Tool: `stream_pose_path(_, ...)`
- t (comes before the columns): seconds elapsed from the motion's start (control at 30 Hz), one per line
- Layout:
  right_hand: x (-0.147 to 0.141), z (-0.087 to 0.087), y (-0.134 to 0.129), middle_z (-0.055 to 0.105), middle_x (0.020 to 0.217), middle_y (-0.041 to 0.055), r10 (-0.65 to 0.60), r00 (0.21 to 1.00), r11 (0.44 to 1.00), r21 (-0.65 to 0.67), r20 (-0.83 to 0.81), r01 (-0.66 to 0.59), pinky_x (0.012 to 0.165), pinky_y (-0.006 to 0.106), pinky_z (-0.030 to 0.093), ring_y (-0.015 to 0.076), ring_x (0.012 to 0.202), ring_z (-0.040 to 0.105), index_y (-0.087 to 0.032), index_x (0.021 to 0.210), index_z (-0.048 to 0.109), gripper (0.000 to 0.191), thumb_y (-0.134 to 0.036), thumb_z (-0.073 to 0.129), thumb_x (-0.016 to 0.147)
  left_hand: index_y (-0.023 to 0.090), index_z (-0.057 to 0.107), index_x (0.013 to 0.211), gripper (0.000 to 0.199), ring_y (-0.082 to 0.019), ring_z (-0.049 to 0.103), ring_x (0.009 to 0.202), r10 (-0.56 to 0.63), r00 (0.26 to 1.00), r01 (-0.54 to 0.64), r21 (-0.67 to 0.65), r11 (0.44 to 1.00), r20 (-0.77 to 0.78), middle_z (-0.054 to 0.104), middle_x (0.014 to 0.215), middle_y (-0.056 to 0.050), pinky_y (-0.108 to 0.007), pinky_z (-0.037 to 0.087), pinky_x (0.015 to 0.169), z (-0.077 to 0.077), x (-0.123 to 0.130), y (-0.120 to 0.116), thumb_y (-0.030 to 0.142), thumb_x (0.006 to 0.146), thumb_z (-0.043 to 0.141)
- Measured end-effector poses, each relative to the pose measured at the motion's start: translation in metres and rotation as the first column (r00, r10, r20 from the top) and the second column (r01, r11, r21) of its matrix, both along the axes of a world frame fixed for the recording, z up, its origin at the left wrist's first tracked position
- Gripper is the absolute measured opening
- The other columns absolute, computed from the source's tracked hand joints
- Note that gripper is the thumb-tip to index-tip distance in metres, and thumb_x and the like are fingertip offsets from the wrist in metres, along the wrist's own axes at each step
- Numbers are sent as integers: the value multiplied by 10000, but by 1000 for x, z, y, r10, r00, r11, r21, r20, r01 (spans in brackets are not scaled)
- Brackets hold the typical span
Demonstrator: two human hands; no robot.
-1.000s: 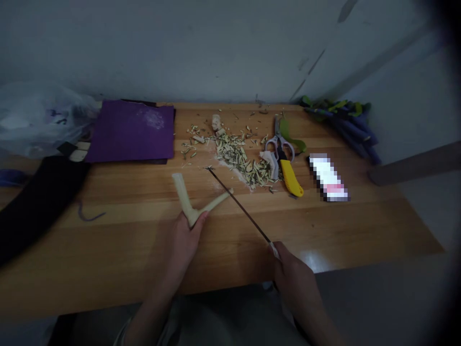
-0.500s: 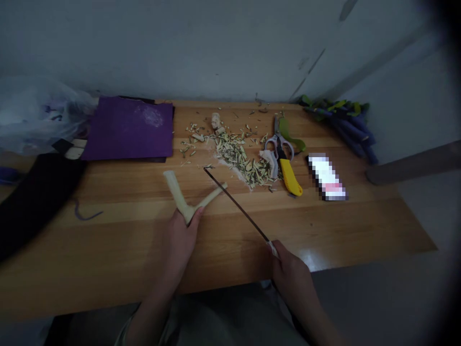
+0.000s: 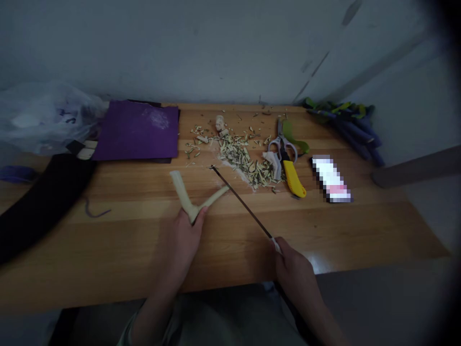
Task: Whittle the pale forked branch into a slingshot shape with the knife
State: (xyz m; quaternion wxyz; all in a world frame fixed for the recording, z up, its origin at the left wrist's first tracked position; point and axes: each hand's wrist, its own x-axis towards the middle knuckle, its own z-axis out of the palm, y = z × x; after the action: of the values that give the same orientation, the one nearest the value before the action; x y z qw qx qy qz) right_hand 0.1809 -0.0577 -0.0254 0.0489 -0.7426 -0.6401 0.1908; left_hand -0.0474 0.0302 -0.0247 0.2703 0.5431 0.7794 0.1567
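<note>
A pale, bark-stripped forked branch (image 3: 182,192) points away from me above the table. My left hand (image 3: 186,235) is closed round its base, thumb near the fork. My right hand (image 3: 297,269) grips a long, thin, dark tool (image 3: 248,209) with a whitish grip end; whether it is a file or a blade seen edge-on I cannot tell. The tool slants up to the left and meets or crosses the tip of the branch's right prong. Beyond it lies a heap of wood shavings (image 3: 237,156).
Scissors (image 3: 280,139) and a yellow-handled cutter (image 3: 293,178) lie beside the shavings. Further right are a phone (image 3: 331,178) and a bundle of dark sticks (image 3: 355,129). Purple sheets (image 3: 139,134), a plastic bag (image 3: 54,117) and a black curved object (image 3: 46,206) occupy the left.
The whole scene sits slightly further right in view, as the camera has turned a little. Both hands keep their holds, and the tool still lies by the right prong's tip.
</note>
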Motion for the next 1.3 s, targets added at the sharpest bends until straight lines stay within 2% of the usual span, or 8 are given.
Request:
stream_pose_path(0.33,-2,0,-5,636,603,48,1,1000,1000,-2,24,-1,465,242,315,192,543,598,-187,851,526,253,-245,280,842,176,534,878,468,-267,605,706,-6,1000,6,23,1000,8,637,756,-110,-313,410,542,-1,-1,-1,591,775,344)
stream_pose_path(0.63,-12,1,6,620,583,38,29,1000,999,36,12,-29,469,236,299,172,527,588,-188,800,512,234,-227,284,834,178,544,854,452,-251,600,694,-9,1000,9,41,999,1,631,750,-102,-310,414,549,-2,0,-1,582,772,359)
stream_pose_path(0.93,0,1,-4,629,579,40,16,998,1000,-6,62,-16,455,237,289,176,506,584,-188,837,522,238,-204,284,826,171,547,868,445,-264,611,736,-13,1000,13,21,1000,10,642,778,-112,-313,429,568,-2,-1,-1,567,777,364)
stream_pose_path(1.13,-5,-3,5,628,594,49,20,999,999,34,41,-22,461,240,297,181,521,586,-182,847,522,242,-211,283,828,175,548,867,473,-260,612,687,-9,1000,10,15,1000,-23,642,736,-107,-311,422,543,1,0,0,594,770,353)
stream_pose_path(1.3,0,-1,-3,627,586,44,18,1000,1000,15,18,-18,461,243,315,192,528,596,-183,860,534,247,-226,292,832,181,542,837,477,-266,613,702,-6,1000,6,9,1000,-25,645,752,-107,-306,418,536,-1,0,1,611,765,349)
